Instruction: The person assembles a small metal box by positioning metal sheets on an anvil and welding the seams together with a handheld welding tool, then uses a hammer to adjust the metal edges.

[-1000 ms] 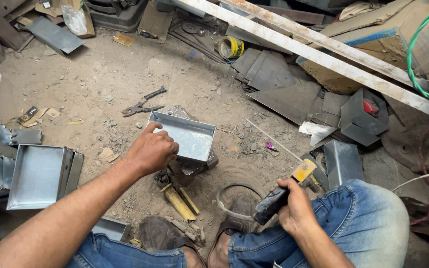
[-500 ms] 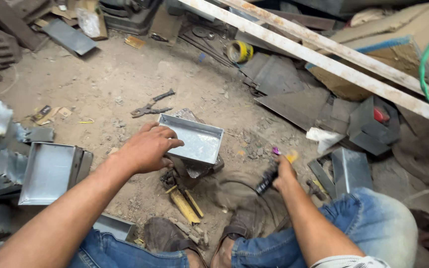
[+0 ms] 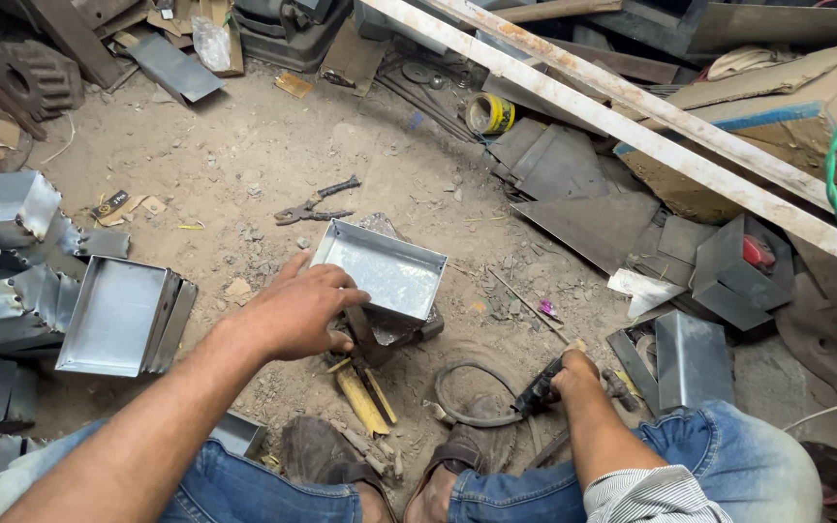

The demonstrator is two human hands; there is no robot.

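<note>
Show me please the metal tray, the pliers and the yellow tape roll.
metal tray (image 3: 385,271), head view, on its flat inner bottom.
pliers (image 3: 314,204), head view, near the joint.
yellow tape roll (image 3: 489,113), head view, on its side.
</note>
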